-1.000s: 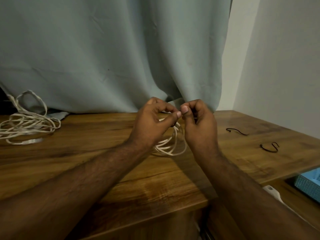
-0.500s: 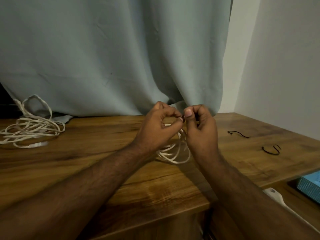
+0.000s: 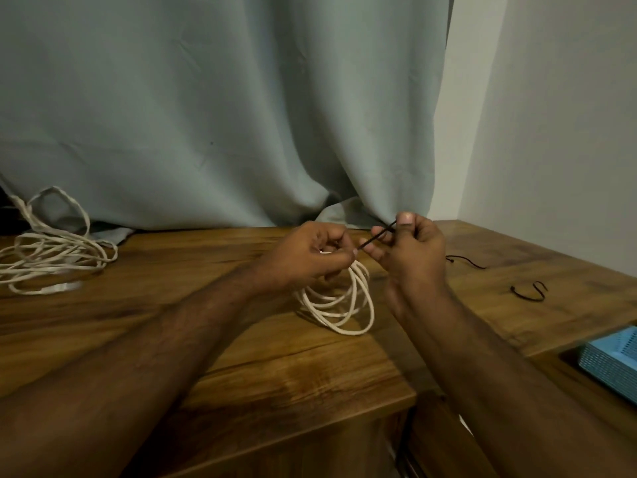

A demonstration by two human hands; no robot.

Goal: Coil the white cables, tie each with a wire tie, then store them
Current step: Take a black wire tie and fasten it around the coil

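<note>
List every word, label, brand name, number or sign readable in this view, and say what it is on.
None: no readable text shows anywhere in the head view.
The coiled white cable, the black wire tie pinched by the right hand, the loose cable pile, the two spare ties, the blue basket, the curtain and the wooden table carry no print or labels.

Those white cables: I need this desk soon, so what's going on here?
A person is tying a coiled white cable: the left hand holds the coil, and the right hand pinches a black wire tie. A second cable lies loose at the far left. Two spare ties wait on the wooden desk.
</note>
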